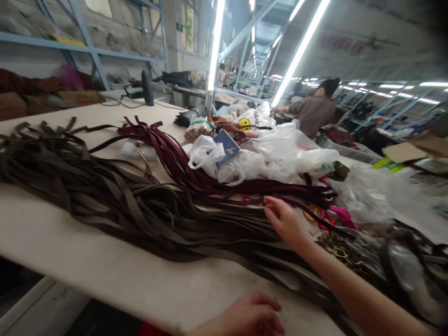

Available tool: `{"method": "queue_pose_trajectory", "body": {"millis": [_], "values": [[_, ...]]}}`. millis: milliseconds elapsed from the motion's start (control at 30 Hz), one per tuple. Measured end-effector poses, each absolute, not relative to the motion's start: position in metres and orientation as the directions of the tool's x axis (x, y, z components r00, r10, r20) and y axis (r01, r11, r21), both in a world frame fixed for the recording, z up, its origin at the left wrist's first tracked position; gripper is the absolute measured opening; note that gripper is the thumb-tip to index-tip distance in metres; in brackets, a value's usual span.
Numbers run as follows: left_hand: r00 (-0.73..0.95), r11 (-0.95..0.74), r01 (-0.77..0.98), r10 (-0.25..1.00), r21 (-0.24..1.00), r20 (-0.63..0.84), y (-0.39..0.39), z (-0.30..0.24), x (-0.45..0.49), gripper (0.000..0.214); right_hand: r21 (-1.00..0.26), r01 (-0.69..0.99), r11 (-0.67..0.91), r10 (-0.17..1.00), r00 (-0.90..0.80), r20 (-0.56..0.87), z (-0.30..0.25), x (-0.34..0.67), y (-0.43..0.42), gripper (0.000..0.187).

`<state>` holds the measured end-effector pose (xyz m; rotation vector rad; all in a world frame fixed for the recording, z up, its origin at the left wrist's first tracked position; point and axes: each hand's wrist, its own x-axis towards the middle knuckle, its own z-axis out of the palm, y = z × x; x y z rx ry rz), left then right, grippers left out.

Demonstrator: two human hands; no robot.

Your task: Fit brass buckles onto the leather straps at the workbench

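Brown straps [140,210], heaped as one long bundle on the pale worktable [87,266], mostly to the left of the right hand [285,224]. Long axis from far left to near right, slanting toward the wearer: loose ends fanned out at the far left, gathered lengths converging and passing under the right hand and forearm at the lower right. Right hand well forward, laid on the bundle's far edge just beside the maroon straps [182,163]; fingers [275,212] close together and slightly bent, tips touching the straps; cannot tell whether pinching a single strap or merely resting. Left hand [252,319] much nearer the body, at the table's near edge, just short of the bundle's nearest strands; fingers [269,305] loosely curled, closed on nothing visible. Maroon straps roughly parallel to the brown ones on the far side, ends likewise toward the far left. Behind these, crumpled plastic bags [280,149] and a blue card [227,148]; at right, a blurred pile of metal fittings [346,252]. Further back, a co-worker [315,112] at another table.
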<state>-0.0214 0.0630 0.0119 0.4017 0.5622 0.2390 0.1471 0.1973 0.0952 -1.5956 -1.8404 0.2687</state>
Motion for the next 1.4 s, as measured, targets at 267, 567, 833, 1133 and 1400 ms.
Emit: {"method": "queue_pose_trajectory", "body": {"millis": [267, 567, 833, 1133, 1400], "values": [[0.674, -0.122, 0.235, 0.736, 0.964, -0.071, 0.056, 0.045, -0.044, 0.020, -0.306, 0.909, 0.283, 0.921, -0.169, 0.350, 0.016, 0.160, -0.024, 0.032], [0.683, -0.713, 0.691, 0.698, 0.120, 0.218, 0.134, 0.041, -0.047, 0.048, -0.211, 0.965, 0.157, 0.903, -0.053, 0.426, 0.017, 0.186, -0.034, 0.034], [0.771, -0.775, 0.631, 0.626, -0.014, 0.114, 0.145, 0.033, -0.103, 0.036, -0.144, 0.989, -0.022, 0.911, 0.079, 0.404, 0.006, 0.214, -0.032, 0.035], [0.789, -0.793, 0.608, 0.601, -0.027, 0.127, 0.122, 0.044, -0.130, 0.044, -0.091, 0.994, 0.066, 0.927, -0.027, 0.375, 0.005, 0.227, -0.051, 0.028], [0.739, -0.732, 0.673, 0.657, -0.112, 0.148, 0.142, 0.041, -0.166, 0.042, -0.072, 0.997, 0.008, 0.930, 0.019, 0.368, 0.005, 0.253, -0.055, 0.044]]}}
